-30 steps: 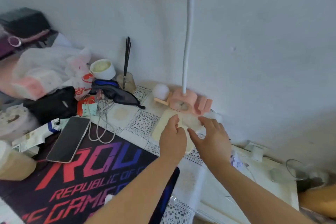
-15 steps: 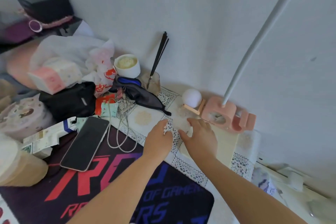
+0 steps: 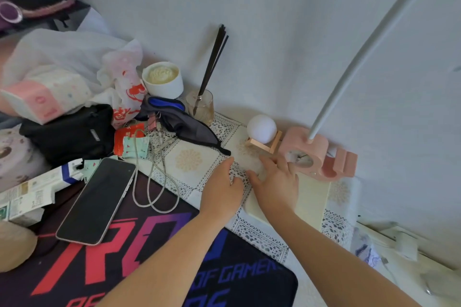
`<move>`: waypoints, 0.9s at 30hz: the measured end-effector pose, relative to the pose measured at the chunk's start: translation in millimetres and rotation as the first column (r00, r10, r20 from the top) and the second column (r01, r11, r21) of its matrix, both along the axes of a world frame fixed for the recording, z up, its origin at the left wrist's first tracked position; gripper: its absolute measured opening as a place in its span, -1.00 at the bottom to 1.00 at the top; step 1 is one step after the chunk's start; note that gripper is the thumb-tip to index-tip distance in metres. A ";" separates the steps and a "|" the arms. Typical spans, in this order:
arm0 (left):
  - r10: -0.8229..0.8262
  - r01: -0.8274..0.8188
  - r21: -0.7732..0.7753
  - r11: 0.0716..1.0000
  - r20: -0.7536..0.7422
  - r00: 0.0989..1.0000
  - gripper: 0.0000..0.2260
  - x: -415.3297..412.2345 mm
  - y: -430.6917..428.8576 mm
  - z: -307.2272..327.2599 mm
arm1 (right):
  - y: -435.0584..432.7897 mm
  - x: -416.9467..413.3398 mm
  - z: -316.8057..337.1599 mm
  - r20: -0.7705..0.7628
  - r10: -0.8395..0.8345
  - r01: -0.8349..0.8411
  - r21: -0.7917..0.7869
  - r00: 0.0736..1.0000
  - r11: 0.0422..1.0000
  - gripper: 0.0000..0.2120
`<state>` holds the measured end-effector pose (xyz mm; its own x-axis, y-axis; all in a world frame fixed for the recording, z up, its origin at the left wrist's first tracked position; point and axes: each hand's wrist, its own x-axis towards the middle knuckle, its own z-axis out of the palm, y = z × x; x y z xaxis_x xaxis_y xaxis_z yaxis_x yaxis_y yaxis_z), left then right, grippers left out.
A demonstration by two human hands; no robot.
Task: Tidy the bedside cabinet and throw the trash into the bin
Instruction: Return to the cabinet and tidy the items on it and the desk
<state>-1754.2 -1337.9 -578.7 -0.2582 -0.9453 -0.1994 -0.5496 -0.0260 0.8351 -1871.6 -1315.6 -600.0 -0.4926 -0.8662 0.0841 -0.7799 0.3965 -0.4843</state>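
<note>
— What are the fingers doing?
— Both hands lie flat, palms down, fingers loosely spread, gripping nothing: left hand [image 3: 222, 188] on the lace cloth [image 3: 192, 159], right hand [image 3: 277, 182] on the cream pad [image 3: 311, 197].
— And the surroundings?
— Pink lamp base [image 3: 314, 154] just beyond; phone [image 3: 96, 200] and cable [image 3: 154, 182] to the left.

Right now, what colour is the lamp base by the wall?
Pink lamp base, clearest in the head view.
</note>
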 end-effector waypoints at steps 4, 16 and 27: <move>0.002 -0.001 -0.004 1.000 0.033 0.999 -0.52 -0.6 -1.4 -2.7 | -2.3 1.3 -2.3 0.018 -0.004 0.004 -0.007 1.000 1.000 -0.54; -0.118 0.167 -0.176 0.970 0.262 0.958 -0.53 6.6 14.0 2.3 | 34.6 -13.3 3.2 -0.014 0.103 -0.103 -0.045 0.995 0.994 -0.55; -0.346 0.525 -0.488 0.697 0.413 0.843 -0.58 -85.6 104.5 21.6 | 161.0 -104.5 15.6 -0.116 0.046 -0.066 -0.166 0.992 0.984 -0.62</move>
